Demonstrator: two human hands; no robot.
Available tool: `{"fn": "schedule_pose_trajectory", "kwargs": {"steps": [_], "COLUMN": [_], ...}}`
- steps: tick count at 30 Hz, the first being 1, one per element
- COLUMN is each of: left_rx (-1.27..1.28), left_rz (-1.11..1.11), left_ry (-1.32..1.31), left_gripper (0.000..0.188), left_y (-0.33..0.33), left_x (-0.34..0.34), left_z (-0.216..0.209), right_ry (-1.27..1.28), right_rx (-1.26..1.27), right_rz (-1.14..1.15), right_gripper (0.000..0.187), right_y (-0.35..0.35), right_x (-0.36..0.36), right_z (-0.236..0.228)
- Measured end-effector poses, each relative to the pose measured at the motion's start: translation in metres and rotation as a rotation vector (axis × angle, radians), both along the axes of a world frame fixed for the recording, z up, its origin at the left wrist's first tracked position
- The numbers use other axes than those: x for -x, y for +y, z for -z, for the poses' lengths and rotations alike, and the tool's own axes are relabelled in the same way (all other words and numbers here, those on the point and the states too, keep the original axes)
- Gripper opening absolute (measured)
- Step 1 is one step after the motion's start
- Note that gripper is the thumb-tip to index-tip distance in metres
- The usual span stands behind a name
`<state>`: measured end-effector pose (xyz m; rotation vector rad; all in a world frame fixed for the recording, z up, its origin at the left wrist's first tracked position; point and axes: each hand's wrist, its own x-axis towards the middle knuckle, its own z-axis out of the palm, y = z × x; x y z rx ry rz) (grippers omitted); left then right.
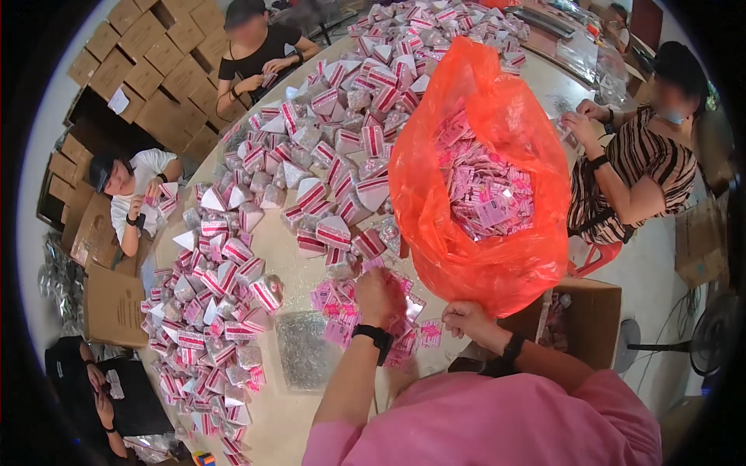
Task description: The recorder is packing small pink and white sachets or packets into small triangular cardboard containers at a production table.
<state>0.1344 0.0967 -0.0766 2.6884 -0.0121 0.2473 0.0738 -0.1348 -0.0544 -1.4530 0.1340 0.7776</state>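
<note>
Head view: small pink paper sachets [350,314] heaped on the pale table [303,256] are being gathered under the spread left hand [378,295], while the right hand [464,317] is being kept loosely curled beside the orange plastic bag [482,256], so pinching one sachet seems next.

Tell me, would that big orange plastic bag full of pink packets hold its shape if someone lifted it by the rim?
Probably not. The orange bag is thin, creased film that already slumps on the table, so it would likely sag and stretch. Heaped with pink packets, it looks fairly heavy. The right hand at its lower edge suggests it needs steadying.
</note>
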Motion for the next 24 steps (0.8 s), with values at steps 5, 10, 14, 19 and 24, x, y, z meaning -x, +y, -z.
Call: {"fn": "schedule_pose_trajectory", "kwargs": {"steps": [5,10,14,19,24], "left_rx": [0.25,0.308,0.677,1.085,1.214], "left_rz": [-0.074,-0.067,-0.164,-0.317,-0.297], "left_ry": [0.185,-0.046,0.185,0.255,0.255], "left_gripper": [0.013,0.015,0.019,0.018,0.014], "left_y": [0.011,0.023,0.03,0.029,0.023], "left_x": [0.002,0.012,0.027,0.052,0.073], "left_z": [-0.002,-0.024,-0.05,-0.076,-0.1], "right_ry": [0.002,-0.074,-0.178,-0.354,-0.431], "right_rx": [0.002,0.016,-0.042,-0.216,-0.203], "right_rz": [0.009,-0.045,-0.059,0.019,-0.081], "right_gripper": [0.007,0.01,0.009,0.005,0.005], "right_y": [0.001,0.006,0.02,0.047,0.062], "right_x": [0.001,0.0,-0.01,-0.022,-0.033], "right_z": [-0.004,-0.015,-0.034,-0.081,-0.065]}}
